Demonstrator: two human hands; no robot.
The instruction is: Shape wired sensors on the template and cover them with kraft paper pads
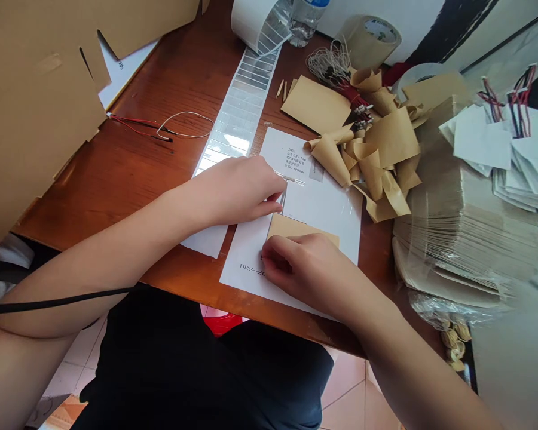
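Note:
A printed white sheet (323, 209) lies on the brown table under both of my hands. My left hand (248, 188) is closed over its upper left part, thumb and fingers pinched together. Whatever the pinch holds is hidden; thin clear edges, perhaps a strip, show beside the fingertips. Lower on the sheet, my right hand (311, 269) is curled closed, and its fingers cover the lower part of a tan paper rectangle (300, 228). I cannot make out what is between those fingers. A white strip of clear labels (237, 119) passes behind my left hand.
Curled tan paper pieces (372, 161) and a wire bundle (336, 68) lie at the upper right. A plastic-wrapped stack (457, 251) stands at the right with white cards (479, 140) on it. A cardboard box (40, 89) fills the left. Loose wires (138, 122) lie nearby.

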